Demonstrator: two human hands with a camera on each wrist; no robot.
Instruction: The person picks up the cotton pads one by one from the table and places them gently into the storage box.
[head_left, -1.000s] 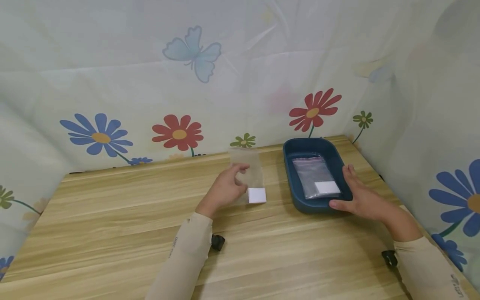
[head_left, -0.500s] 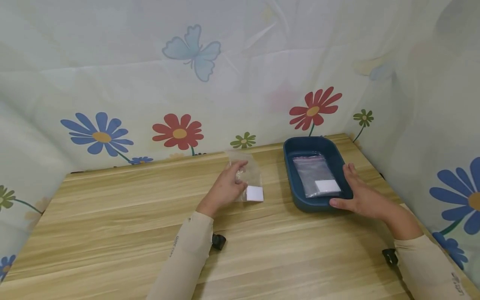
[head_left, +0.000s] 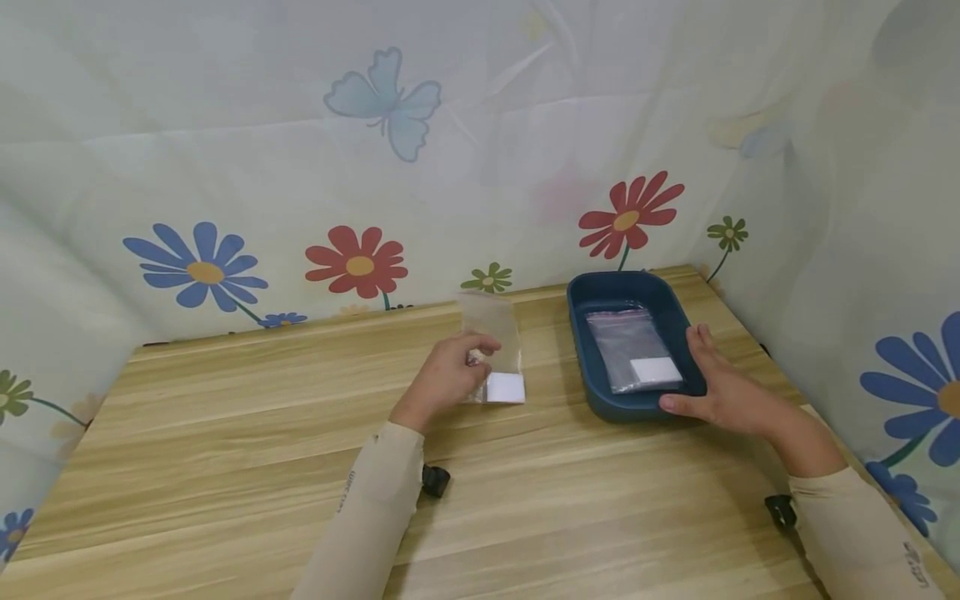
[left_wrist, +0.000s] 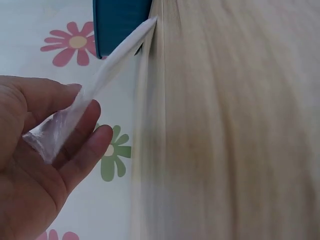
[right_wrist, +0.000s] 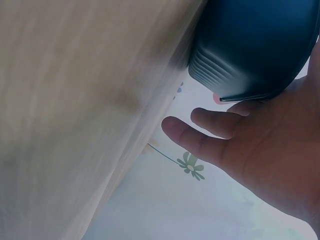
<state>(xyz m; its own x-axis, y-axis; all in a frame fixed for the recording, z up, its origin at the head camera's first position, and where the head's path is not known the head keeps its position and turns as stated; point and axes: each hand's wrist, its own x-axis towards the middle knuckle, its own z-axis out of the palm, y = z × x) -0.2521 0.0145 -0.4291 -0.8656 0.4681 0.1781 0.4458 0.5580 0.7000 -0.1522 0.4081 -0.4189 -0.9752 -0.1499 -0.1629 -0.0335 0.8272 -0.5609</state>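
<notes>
My left hand [head_left: 447, 375] pinches a clear plastic bag [head_left: 501, 329] between thumb and fingers. A white rectangular piece [head_left: 506, 388] lies at the bag's near end. Seen from the left wrist, the bag [left_wrist: 95, 85] is bunched inside the hand and its far end narrows towards the table edge. My right hand [head_left: 731, 392] rests against the near right corner of a dark blue tray [head_left: 596, 400], fingers extended along the right side and thumb at the near rim. In the tray lies another clear zip bag [head_left: 622, 342] with a white rectangle [head_left: 656, 370] at its lower corner.
The wood-grain table [head_left: 247, 450] carries the tray at its back right. A flower-printed cloth [head_left: 262, 175] rises behind the table and along both sides. Each wrist wears a black mount, the left one [head_left: 435, 481] and the right one [head_left: 781, 511].
The bag in my left hand tilted and then straightened again, and its white piece has shifted slightly left. My left fingers have closed in on the bag. My right hand and the tray stay put.
</notes>
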